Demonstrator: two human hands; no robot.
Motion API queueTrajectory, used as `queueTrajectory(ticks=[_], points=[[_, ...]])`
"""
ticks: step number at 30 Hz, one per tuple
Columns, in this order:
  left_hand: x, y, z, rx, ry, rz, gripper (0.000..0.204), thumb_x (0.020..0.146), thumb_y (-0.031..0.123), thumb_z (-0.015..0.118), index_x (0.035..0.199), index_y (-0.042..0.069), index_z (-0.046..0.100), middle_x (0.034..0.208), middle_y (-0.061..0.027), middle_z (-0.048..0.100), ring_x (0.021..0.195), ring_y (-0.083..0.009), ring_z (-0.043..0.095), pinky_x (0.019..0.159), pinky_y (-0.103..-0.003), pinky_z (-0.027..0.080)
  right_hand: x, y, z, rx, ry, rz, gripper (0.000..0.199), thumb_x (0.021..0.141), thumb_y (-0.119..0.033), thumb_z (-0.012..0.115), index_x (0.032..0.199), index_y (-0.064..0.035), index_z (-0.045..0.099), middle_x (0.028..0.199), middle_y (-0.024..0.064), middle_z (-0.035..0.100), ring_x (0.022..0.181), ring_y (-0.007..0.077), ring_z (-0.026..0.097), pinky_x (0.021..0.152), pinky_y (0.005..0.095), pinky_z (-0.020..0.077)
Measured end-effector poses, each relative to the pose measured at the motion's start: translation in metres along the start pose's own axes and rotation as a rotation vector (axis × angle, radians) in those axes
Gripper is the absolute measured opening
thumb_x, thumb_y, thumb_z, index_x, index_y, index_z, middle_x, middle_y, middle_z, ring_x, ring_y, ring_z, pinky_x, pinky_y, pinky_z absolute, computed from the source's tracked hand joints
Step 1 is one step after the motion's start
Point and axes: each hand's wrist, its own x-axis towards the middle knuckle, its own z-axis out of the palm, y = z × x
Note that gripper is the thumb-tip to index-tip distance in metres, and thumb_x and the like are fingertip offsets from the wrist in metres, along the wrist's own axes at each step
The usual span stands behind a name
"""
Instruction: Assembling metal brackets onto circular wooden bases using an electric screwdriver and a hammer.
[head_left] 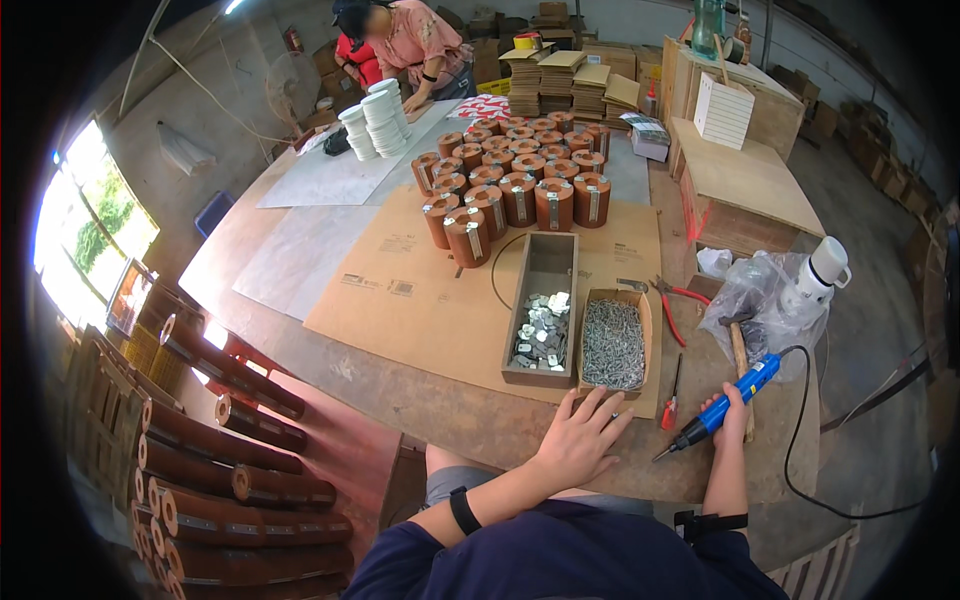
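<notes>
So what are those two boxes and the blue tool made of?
The long box looks like dull grey-brown wood, thick-walled. The small box looks like cardboard, thin tan walls. The blue tool in the right hand looks like glossy plastic with a metal tip.

Your single head camera is looking down and forward over the workbench [400, 390] from close above, taking in your forearms below and the workshop beyond.

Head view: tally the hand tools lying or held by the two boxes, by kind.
Blue electric screwdriver, in the right hand: 1
Red-handled pliers: 1
Wooden-handled hammer: 1
Small red screwdriver: 1
Total: 4
</notes>
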Motion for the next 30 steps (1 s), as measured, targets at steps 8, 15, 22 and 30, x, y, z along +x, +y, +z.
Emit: queueTrajectory(ticks=[8, 15, 22, 30], points=[[0.0, 0.001, -0.001, 0.003, 0.007, 0.002, 0.066, 0.064, 0.038, 0.067, 0.121, 0.013, 0.044, 0.126, -0.0077, 0.039, 0.118, -0.0265, 0.034, 0.095, -0.048, 0.026, 0.0, 0.0, 0.0, -0.007, 0.001, 0.0, 0.027, 0.071, -0.021, 0.064, 0.084, -0.0047, 0.047, 0.067, 0.0079, 0.052, 0.058, 0.0209, 0.053, 0.055, 0.036, 0.0484], [-0.001, 0.003, -0.001, 0.0, -0.017, -0.004, 0.066, 0.064, 0.038, 0.067, 0.121, 0.013, 0.044, 0.126, -0.0082, 0.039, 0.119, -0.0265, 0.033, 0.095, -0.047, 0.026, 0.0, 0.001, -0.005, -0.009, 0.008, -0.01, 0.027, 0.072, -0.022, 0.064, 0.085, -0.0058, 0.048, 0.068, 0.0079, 0.052, 0.058, 0.0214, 0.053, 0.056, 0.0364, 0.0484], [-0.004, -0.002, -0.002, -0.14, 0.081, -0.03, 0.074, 0.061, 0.035, 0.07, 0.122, 0.006, 0.039, 0.128, -0.0129, 0.038, 0.12, -0.029, 0.034, 0.097, -0.047, 0.024, 0.007, 0.004, -0.005, 0.008, -0.055, 0.018, 0.024, 0.073, -0.021, 0.063, 0.084, -0.0061, 0.049, 0.068, 0.008, 0.052, 0.058, 0.0218, 0.054, 0.058, 0.0371, 0.0485], [-0.026, -0.027, 0.004, -0.576, 0.247, -0.235, 0.097, 0.051, 0.028, 0.081, 0.127, 0.0, 0.028, 0.126, -0.0213, 0.035, 0.117, -0.0362, 0.035, 0.095, -0.039, 0.033, 0.002, -0.002, 0.0, -0.062, -0.014, -0.006, 0.031, 0.071, -0.026, 0.065, 0.084, -0.0035, 0.05, 0.07, 0.0081, 0.053, 0.063, 0.0214, 0.055, 0.061, 0.0362, 0.0491]])
